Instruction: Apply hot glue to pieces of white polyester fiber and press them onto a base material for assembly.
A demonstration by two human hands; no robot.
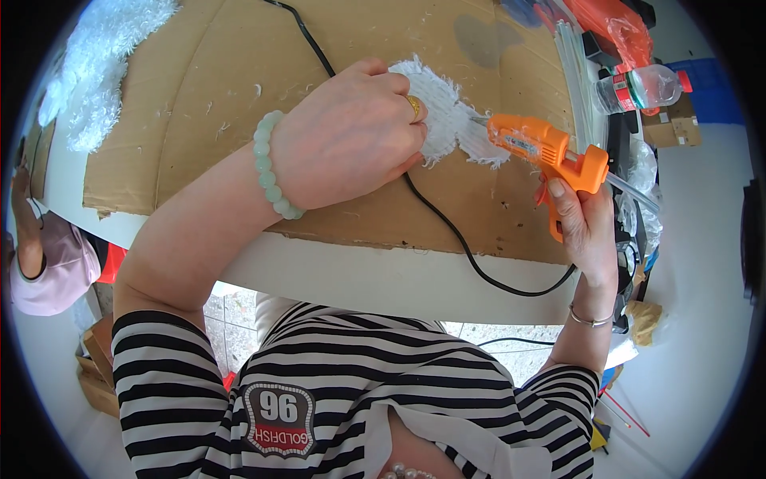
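Note:
My right hand (581, 219) is wrapped round the handle of an orange hot glue gun (531, 140), a clear glue stick (634, 191) poking out of its back end. The gun's nozzle points left and meets a piece of white frayed fabric (447, 120) lying on the cardboard. My left hand (355, 132) rests at the left edge of that fabric, fingers curled down and closed on it; the fingertips are hidden under the hand. A black cord (447, 219) runs beneath my left hand and curves toward the gun's handle.
A brown cardboard sheet (199, 104) covers much of the white table (351, 275). Fluffy white material (100, 64) lies at the far left. Glue sticks (573, 72), a plastic bottle (646, 88) and a red plastic bag (614, 28) crowd the right side. Another person's arm (28, 207) shows at left.

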